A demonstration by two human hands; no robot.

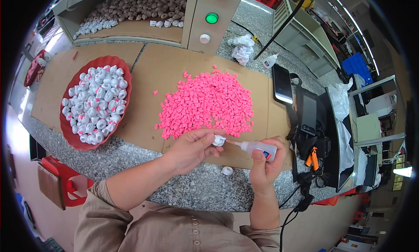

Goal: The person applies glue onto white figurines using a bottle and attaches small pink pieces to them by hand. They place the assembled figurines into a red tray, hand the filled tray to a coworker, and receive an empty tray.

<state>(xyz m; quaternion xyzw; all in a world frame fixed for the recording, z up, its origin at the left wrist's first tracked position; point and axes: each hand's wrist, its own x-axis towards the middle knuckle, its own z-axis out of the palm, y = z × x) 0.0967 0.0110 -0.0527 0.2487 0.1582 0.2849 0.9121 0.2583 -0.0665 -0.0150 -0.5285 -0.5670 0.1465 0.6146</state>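
A small white cap [218, 140] is pinched between the thumb and fingers of the left hand [192, 149], just in front of a big pile of little pink pieces [207, 103] on the brown cardboard sheet [144, 116]. A small clear glue bottle [257, 148] is gripped in the closed right hand [265, 164], and its thin tip is held right against the white cap. Another white cap [227, 170] is seen lying on the grey speckled counter [192, 186] between the two hands, and a red bowl [72, 134] full of white caps is seen well off to the left.
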